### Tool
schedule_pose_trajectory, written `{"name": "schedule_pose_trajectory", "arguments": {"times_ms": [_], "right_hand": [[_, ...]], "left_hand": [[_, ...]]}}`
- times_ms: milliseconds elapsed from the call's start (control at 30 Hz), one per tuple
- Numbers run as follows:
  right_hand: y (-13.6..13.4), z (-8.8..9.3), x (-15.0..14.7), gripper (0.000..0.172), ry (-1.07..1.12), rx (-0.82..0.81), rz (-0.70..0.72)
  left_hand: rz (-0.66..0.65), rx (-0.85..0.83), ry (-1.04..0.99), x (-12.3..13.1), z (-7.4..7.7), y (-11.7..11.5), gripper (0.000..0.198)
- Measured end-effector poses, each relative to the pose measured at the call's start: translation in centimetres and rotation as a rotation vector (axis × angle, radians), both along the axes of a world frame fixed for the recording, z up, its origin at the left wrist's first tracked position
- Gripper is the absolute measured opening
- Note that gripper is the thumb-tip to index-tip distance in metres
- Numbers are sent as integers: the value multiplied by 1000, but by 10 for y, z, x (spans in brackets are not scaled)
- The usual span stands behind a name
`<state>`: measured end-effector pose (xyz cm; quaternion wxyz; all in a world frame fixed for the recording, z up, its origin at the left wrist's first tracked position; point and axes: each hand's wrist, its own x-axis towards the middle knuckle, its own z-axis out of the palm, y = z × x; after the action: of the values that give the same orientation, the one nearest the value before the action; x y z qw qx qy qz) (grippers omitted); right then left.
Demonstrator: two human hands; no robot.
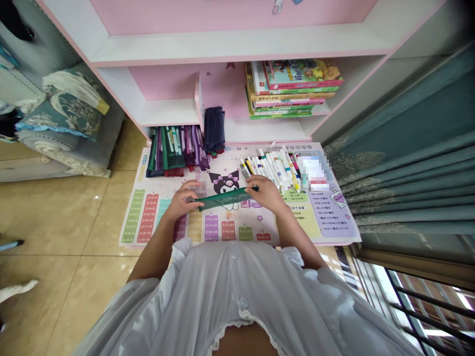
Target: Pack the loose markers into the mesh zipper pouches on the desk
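Observation:
Both my hands hold a long green mesh pencil case (222,199) over the printed desk mat (156,217). My left hand (184,199) grips its left end with fingers curled. My right hand (265,193) closes on its right end, just below a row of several marker pens (272,168) lying on the mat. The case is tilted slightly, its right end higher.
Several more mesh pencil cases (174,155) and a dark blue pouch (214,129) lie at the back of the desk. Stacked books (291,89) sit on the pink shelf. A sofa (59,123) stands left, teal curtains (408,163) right.

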<state>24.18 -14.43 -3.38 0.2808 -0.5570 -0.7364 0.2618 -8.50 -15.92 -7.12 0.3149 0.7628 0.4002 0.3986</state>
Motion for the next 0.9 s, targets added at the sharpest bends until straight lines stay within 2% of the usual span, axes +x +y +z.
{"name": "schedule_pose_trajectory", "arguments": {"times_ms": [900], "right_hand": [[-4, 3, 19, 12, 49, -50, -95]], "left_hand": [[8, -28, 16, 0, 0, 1, 35]]}}
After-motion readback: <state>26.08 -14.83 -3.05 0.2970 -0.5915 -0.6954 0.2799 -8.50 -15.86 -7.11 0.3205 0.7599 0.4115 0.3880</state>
